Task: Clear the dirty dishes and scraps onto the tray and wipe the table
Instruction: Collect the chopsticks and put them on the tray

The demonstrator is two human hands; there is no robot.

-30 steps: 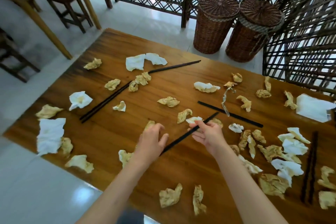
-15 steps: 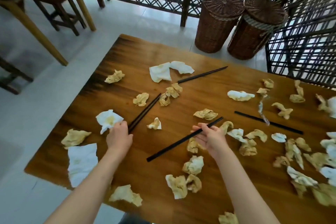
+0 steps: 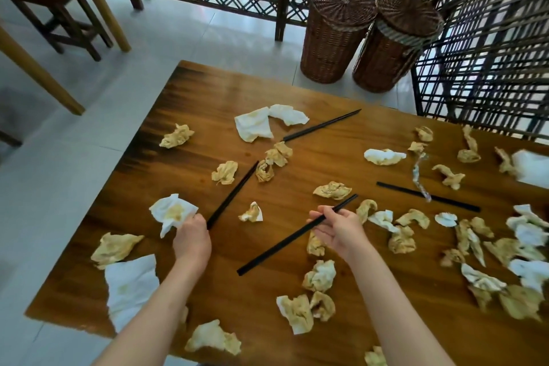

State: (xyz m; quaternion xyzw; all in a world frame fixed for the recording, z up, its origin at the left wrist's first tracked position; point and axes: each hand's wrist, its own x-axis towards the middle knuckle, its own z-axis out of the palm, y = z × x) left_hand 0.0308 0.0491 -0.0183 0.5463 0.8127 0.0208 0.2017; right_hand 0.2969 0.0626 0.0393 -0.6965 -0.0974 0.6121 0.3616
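A wooden table (image 3: 208,98) is strewn with several crumpled, stained napkins and black chopsticks. My right hand (image 3: 338,230) pinches one black chopstick (image 3: 285,242) near its far end; the stick slants down to the left above the table. My left hand (image 3: 191,236) is curled over the near end of a pair of black chopsticks (image 3: 233,193) lying on the table, beside a stained white napkin (image 3: 172,211). A single chopstick (image 3: 322,125) lies farther back and another (image 3: 427,196) to the right. No tray is in view.
Two lidded wicker baskets (image 3: 335,36) (image 3: 396,44) stand on the floor behind the table, in front of a lattice screen (image 3: 490,53). A flat napkin (image 3: 130,288) hangs at the table's near left edge. Wooden stools and table legs (image 3: 98,0) are at the far left.
My left hand has moved left from the table's middle to the near end of the chopstick pair. My right hand still holds its chopstick. The view has shifted left.
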